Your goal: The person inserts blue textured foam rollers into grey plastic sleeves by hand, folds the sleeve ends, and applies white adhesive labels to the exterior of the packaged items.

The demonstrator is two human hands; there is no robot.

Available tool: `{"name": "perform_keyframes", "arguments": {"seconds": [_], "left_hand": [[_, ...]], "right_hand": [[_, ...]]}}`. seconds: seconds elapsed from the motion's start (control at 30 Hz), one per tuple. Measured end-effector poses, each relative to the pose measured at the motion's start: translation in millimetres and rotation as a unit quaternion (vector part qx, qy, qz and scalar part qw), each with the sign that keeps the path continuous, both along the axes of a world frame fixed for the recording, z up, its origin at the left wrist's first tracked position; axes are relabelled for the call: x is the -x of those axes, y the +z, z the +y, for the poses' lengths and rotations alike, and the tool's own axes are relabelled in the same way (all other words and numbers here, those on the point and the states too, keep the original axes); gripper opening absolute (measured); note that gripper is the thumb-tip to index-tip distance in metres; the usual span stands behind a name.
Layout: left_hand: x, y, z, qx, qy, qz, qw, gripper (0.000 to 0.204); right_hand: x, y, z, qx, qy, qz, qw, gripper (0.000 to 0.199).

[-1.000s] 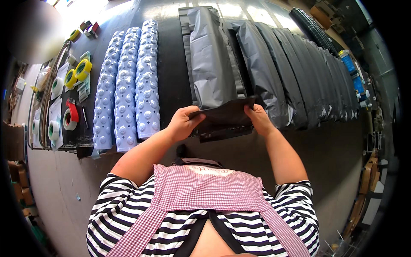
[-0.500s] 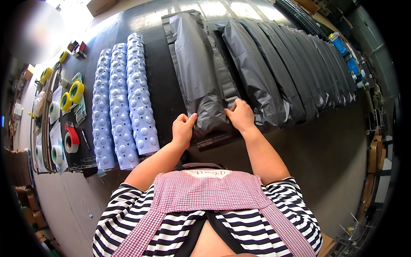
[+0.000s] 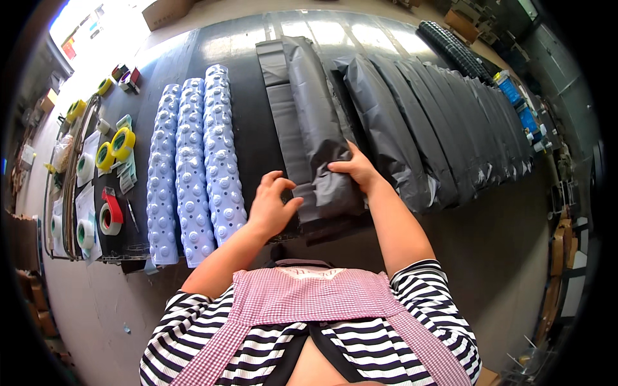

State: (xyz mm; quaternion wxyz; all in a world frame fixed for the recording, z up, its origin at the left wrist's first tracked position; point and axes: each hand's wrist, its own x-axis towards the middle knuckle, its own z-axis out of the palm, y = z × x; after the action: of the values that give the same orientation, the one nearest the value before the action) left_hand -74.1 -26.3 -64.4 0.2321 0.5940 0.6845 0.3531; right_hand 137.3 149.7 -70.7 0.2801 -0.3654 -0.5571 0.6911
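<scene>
The right hand (image 3: 358,171) lies flat on a grey bag (image 3: 318,154), fingers spread. The left hand (image 3: 273,207) hovers beside it, fingers curled, holding nothing. Blue rolls (image 3: 193,170) lie nearby.

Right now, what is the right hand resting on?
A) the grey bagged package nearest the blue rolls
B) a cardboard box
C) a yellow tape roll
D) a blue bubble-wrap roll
A: the right hand lies flat on the grey bagged package, while the left hand hovers with fingers curled beside its left edge.
</scene>
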Motion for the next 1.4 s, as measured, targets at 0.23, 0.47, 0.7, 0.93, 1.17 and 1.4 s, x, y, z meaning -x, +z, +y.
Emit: {"name": "perform_keyframes", "arguments": {"seconds": [0.23,0.47,0.7,0.93,1.17,1.4], "left_hand": [[46,-30,19,0.22,0.126,-0.458,0.852,0.06],[-23,-17,80,0.292,0.239,-0.415,0.828,0.051],[-17,-36,116,0.168,0.158,-0.374,0.898,0.063],[31,-93,100,0.123,0.167,-0.384,0.9,0.046],[104,-73,65,0.106,0.302,-0.344,0.883,0.059],[51,-63,27,0.234,0.203,-0.217,0.926,0.05]], "right_hand": [[-102,43,-1,0.078,-0.074,0.106,0.989,0.068],[-107,35,-31,-0.268,-0.025,-0.653,0.708,0.104],[-101,22,-34,-0.286,-0.089,-0.616,0.729,0.1],[-106,18,-35,-0.268,-0.11,-0.617,0.732,0.098],[-99,16,-35,-0.297,-0.09,-0.622,0.719,0.098],[-103,8,-36,-0.317,-0.127,-0.621,0.706,0.101]]}}
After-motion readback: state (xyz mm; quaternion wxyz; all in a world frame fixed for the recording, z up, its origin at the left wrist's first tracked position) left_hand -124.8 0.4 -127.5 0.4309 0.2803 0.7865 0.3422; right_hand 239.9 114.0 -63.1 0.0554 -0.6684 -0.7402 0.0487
